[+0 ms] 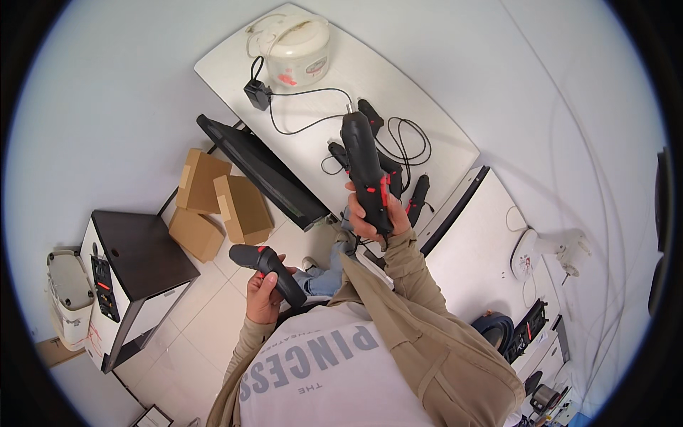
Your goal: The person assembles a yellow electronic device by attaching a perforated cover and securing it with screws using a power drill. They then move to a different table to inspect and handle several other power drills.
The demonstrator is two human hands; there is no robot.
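Observation:
My right hand is wrapped round the lower end of a long black electric screwdriver with red buttons. It points up and away from me, a short metal shank at its far tip. In my left hand is a black pistol-shaped hand tool with red parts, its thick end turned to the left. Fingers close round its grip, lower and further left than the screwdriver. Beyond my right hand, more black tools lie on the white table, among them a slim black and red one. The screwdriver partly hides others.
A white rice cooker stands at the table's far end, with a black power adapter and looping cable nearby. Left of the table are a black panel, open cardboard boxes and a dark-topped cabinet. A second white table stands right.

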